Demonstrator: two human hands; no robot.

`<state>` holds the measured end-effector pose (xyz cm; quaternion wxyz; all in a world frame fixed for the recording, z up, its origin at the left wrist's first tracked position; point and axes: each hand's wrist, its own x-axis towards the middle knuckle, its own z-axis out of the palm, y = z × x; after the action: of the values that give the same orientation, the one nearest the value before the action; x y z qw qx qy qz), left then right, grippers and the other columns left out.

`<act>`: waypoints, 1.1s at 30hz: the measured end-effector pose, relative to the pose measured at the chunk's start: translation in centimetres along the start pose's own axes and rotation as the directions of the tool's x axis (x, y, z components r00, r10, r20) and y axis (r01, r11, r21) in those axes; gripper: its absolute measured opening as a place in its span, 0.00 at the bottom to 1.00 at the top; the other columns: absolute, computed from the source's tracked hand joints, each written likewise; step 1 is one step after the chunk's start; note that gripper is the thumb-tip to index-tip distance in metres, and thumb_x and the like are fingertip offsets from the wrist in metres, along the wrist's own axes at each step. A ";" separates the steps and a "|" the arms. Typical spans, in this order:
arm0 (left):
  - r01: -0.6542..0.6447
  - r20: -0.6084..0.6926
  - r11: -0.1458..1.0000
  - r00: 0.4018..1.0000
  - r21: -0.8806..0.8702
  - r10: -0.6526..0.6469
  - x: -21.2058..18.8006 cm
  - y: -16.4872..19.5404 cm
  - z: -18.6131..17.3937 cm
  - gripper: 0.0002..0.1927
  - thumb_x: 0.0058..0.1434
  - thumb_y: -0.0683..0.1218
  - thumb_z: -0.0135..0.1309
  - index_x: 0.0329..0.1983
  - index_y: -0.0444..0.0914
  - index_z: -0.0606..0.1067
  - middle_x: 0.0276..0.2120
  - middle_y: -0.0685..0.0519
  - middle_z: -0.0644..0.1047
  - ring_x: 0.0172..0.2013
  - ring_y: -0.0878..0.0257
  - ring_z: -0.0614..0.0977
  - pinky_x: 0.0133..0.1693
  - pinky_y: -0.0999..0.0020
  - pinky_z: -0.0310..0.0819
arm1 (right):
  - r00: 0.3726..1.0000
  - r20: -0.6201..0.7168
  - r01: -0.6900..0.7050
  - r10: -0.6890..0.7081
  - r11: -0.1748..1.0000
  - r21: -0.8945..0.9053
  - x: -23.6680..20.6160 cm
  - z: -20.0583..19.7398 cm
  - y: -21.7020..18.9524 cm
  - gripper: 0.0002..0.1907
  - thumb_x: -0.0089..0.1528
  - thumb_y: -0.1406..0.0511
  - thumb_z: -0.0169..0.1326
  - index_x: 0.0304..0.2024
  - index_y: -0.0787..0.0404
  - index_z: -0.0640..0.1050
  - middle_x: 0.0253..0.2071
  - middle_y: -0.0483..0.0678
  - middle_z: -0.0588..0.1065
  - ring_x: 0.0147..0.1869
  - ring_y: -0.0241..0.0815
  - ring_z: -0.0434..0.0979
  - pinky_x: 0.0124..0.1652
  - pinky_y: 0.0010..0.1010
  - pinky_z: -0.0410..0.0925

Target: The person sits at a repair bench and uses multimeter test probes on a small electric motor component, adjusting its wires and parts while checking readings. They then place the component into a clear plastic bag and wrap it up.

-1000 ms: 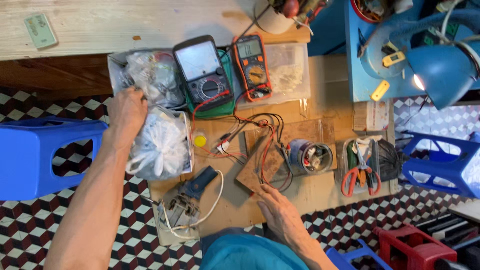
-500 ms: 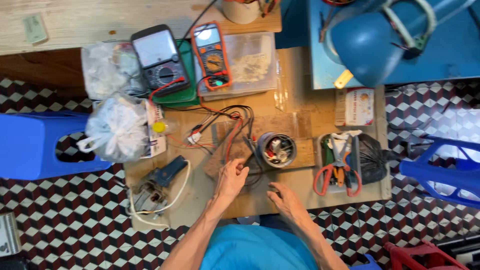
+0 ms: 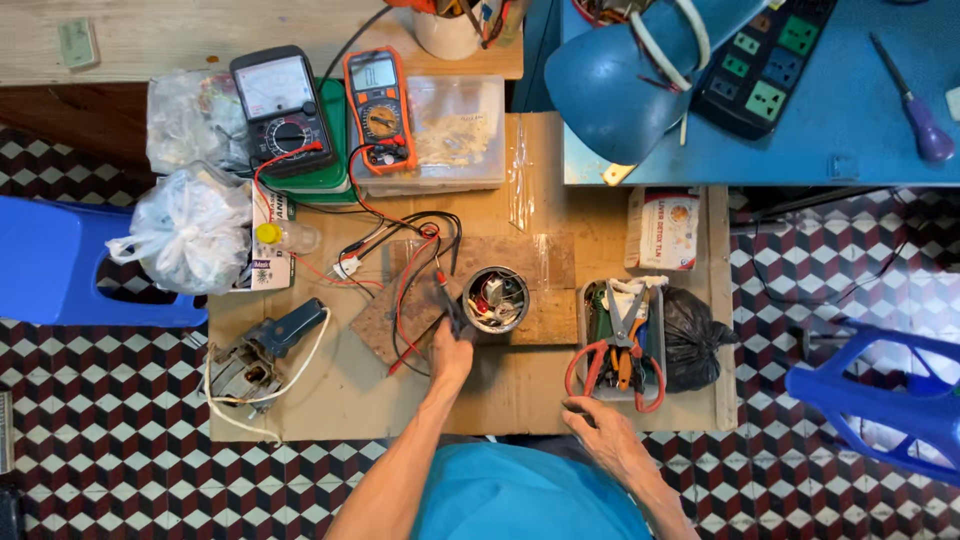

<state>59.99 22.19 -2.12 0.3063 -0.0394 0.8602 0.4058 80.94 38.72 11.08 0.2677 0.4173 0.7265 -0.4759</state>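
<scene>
My left hand [image 3: 451, 352] is closed around a black test probe [image 3: 447, 303], its tip right beside a small round metal can [image 3: 495, 299] full of small parts. The can stands on a brown wooden board [image 3: 545, 262]. Red and black leads [image 3: 405, 262] run from the probe area up to an orange digital multimeter [image 3: 379, 108]; a black analog multimeter [image 3: 280, 108] lies next to it. My right hand [image 3: 603, 428] rests on the front edge of the cardboard-covered table [image 3: 520, 385], fingers spread, holding nothing, just below red-handled pliers [image 3: 585, 360].
A tool tray [image 3: 622, 335] and black bag [image 3: 692, 336] sit right. A white plastic bag [image 3: 190, 232], yellow-capped bottle [image 3: 285, 237] and a grey device with white cord [image 3: 262, 352] are left. Blue stools [image 3: 50, 262] flank the table; a blue lamp [image 3: 620, 85] overhangs.
My left hand left the white bag, crossed to the wires by the can and took hold of the black probe. My right hand slid right, toward the tool tray.
</scene>
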 end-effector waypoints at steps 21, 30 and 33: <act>-0.544 0.256 0.838 0.817 0.046 0.517 -14.1 8.9 -7.7 0.14 0.70 0.50 0.50 0.54 0.39 0.71 0.29 0.39 0.78 0.31 0.38 0.80 0.30 0.43 0.71 | 0.893 -0.061 0.369 -0.445 0.650 0.664 0.0 0.2 -11.5 0.16 0.68 0.62 0.51 0.51 0.67 0.78 0.48 0.49 0.81 0.55 0.35 0.78 0.59 0.28 0.66; -0.789 -0.229 0.612 0.586 0.057 0.777 -15.2 8.7 -12.4 0.13 0.73 0.51 0.51 0.52 0.38 0.75 0.47 0.44 0.80 0.49 0.46 0.81 0.51 0.53 0.75 | 0.835 -0.234 0.512 -0.497 0.549 0.661 -2.0 -1.4 -16.7 0.11 0.70 0.63 0.51 0.49 0.66 0.76 0.45 0.52 0.81 0.53 0.40 0.80 0.58 0.35 0.70; -0.546 -0.437 0.837 0.745 0.036 0.504 -9.3 6.3 -13.6 0.10 0.71 0.48 0.51 0.50 0.39 0.77 0.43 0.47 0.81 0.45 0.50 0.82 0.47 0.57 0.77 | 0.741 -0.396 0.632 -0.542 0.363 0.685 -3.1 -3.6 -18.8 0.10 0.72 0.65 0.50 0.53 0.63 0.73 0.47 0.54 0.79 0.53 0.46 0.81 0.60 0.41 0.71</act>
<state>58.82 14.91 13.95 -0.0194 0.1017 0.8617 0.4967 66.38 37.20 23.75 -0.1690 0.2266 0.5524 -0.7842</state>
